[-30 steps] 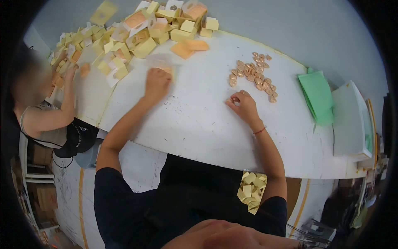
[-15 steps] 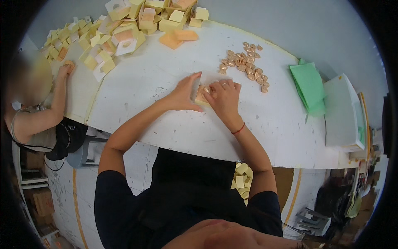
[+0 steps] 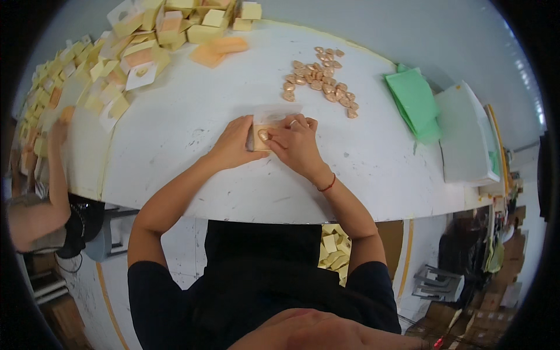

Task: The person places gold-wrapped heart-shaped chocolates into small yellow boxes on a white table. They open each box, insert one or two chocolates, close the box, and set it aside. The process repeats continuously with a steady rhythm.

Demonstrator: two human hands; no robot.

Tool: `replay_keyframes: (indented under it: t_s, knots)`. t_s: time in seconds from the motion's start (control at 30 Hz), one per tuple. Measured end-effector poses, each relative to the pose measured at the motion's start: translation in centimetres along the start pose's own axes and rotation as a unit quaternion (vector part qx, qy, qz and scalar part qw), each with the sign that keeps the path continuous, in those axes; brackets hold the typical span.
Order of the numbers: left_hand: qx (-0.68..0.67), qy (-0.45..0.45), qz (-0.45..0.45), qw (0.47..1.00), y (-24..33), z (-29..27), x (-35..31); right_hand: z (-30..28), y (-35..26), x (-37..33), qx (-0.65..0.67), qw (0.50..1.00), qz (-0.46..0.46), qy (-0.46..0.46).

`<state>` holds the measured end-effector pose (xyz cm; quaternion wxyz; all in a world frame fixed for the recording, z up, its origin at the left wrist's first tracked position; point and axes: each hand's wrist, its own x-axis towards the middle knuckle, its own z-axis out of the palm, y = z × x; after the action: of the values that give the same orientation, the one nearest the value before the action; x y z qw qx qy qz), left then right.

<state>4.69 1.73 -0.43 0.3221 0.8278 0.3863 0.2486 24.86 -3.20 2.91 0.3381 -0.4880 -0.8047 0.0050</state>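
Note:
A small pale yellow box (image 3: 262,146) with a peach-coloured inside and a raised whitish flap (image 3: 274,113) stands on the white table in front of me. My left hand (image 3: 231,146) is wrapped round its left side, thumb at the near edge and fingers at the far edge. At the box's peach face, the fingertips of my right hand (image 3: 297,143) pinch a shiny gold drop-shaped piece (image 3: 263,135). Its underside is hidden, so I cannot tell how deep it sits. Beyond my hands lies a loose cluster of similar gold pieces (image 3: 318,76).
Many open yellow boxes (image 3: 154,49) are heaped at the far left, beside flat orange pieces (image 3: 216,51). Green sheets (image 3: 413,102) and a white box-like stand (image 3: 469,137) are at the right. A co-worker's arm (image 3: 57,169) reaches over the table's left end. More yellow pieces (image 3: 335,251) sit below the table edge.
The view has shifted, moving the table's contents leftward and up. The gold piece now shows plainly at the box's face, under my right fingertips. The co-worker's hand has moved among the boxes.

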Motion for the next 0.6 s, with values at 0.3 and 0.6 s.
replay_keyframes:
  t_s: [0.3,0.6]
  knots:
    - [0.03,-0.021,0.004,0.999,0.9,-0.9,0.1,-2.6,16.9,1.3,-0.181,0.965,0.185,0.046]
    - [0.019,-0.025,-0.004,1.0,0.1,-0.7,-0.4,-4.1,4.0,-0.3,0.396,0.88,0.259,0.036]
